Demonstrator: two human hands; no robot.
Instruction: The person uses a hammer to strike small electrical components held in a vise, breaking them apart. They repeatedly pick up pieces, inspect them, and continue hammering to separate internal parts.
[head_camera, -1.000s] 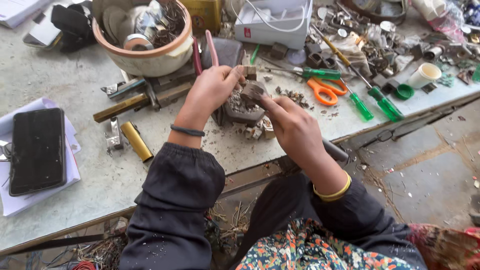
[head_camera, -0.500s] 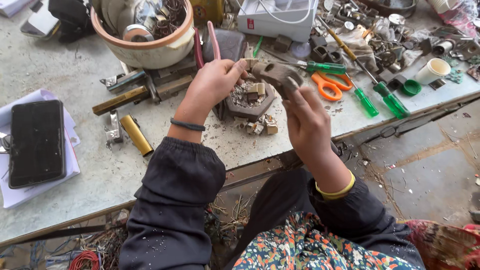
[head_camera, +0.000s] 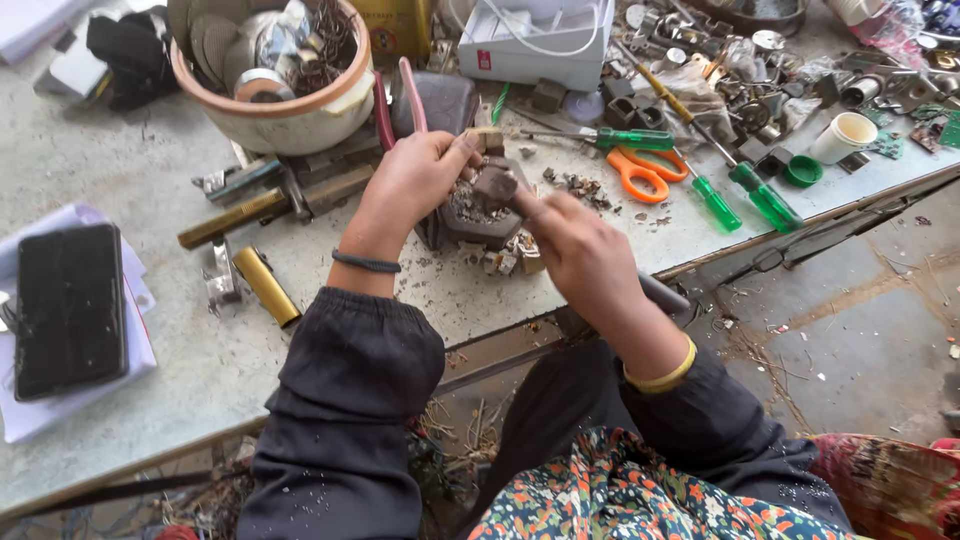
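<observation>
- just in front of the cream bowl (head_camera: 285, 115), over the grey counter (head_camera: 150, 180), both hands are meeting on a small dark block (head_camera: 495, 185) of scrap metal.
- the left hand (head_camera: 415, 180) is closing its fingers around the block's far side, thumb and fingertips pinching it near the top.
- the right hand (head_camera: 580, 255) is gripping the block's near side, its fingers curled tight; i cannot tell whether a small tool is tucked inside that grip.
- under the block, nearer the person than the bowl, a dark lump of parts (head_camera: 475, 215) is sitting on the counter with small broken pieces (head_camera: 505, 260) lying just beside it.
- to the right of the bowl, orange scissors (head_camera: 645, 170) and green-handled screwdrivers (head_camera: 745, 190) are lying close together; pink-handled pliers (head_camera: 395, 95) are resting just beside the bowl.
- to the left of the bowl and nearer the person, a brass tube (head_camera: 265, 285) and a black phone (head_camera: 65, 305) on white paper are lying well apart from the hands.
- judging by the grip, the step in hand looks like prying or twisting the block apart; the next move is probably calling for a steady hold from the left hand while the right is pulling or turning.
</observation>
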